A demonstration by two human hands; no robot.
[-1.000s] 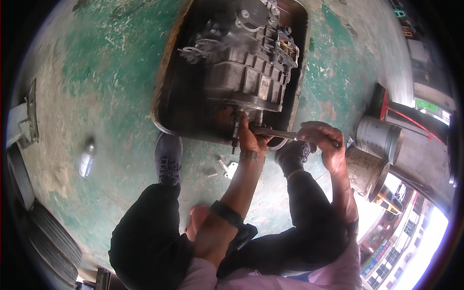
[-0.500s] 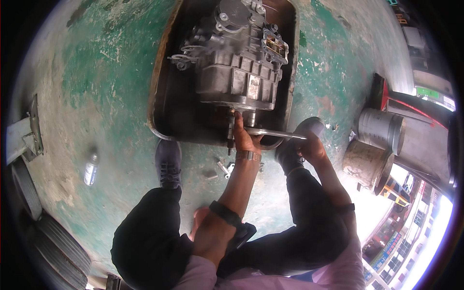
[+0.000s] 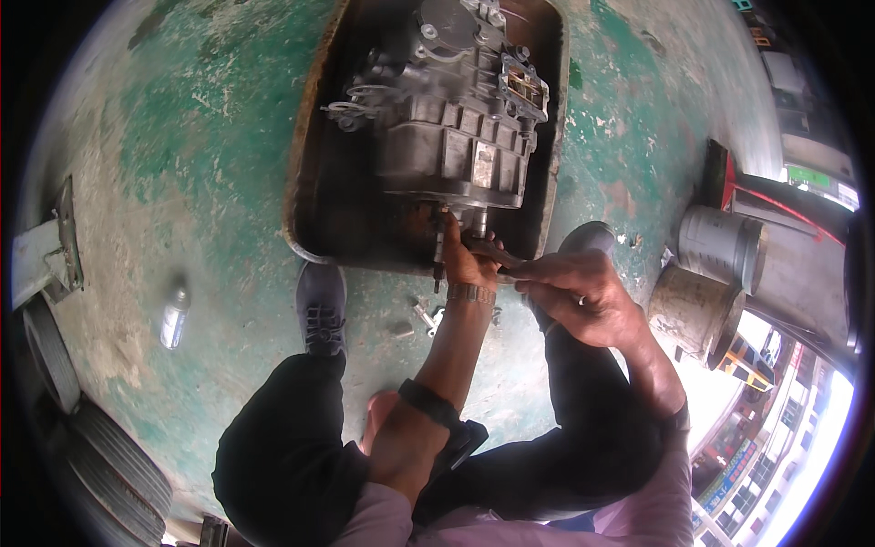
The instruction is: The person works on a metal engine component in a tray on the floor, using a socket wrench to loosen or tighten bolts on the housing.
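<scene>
A grey metal gearbox (image 3: 456,146) lies in a dark rusty-rimmed tray (image 3: 290,205). At the housing's lower end, my left hand (image 3: 467,260) is closed around the head of a metal wrench (image 3: 501,255), beside two protruding shaft pieces (image 3: 480,221). My right hand (image 3: 579,292) is closed on the wrench's handle, its fingers covering most of it. My left fingertips are partly hidden under the housing's end.
Small metal parts (image 3: 428,319) lie on the painted floor between my shoes (image 3: 321,310). A spray can (image 3: 175,314) stands at left, near stacked tyres (image 3: 105,460). Two drums (image 3: 688,310) sit at right, beside a grey surface (image 3: 802,273) with red edging.
My right hand has moved left along the wrench toward my left hand and now covers much of the handle. My left hand stays at the housing's lower end.
</scene>
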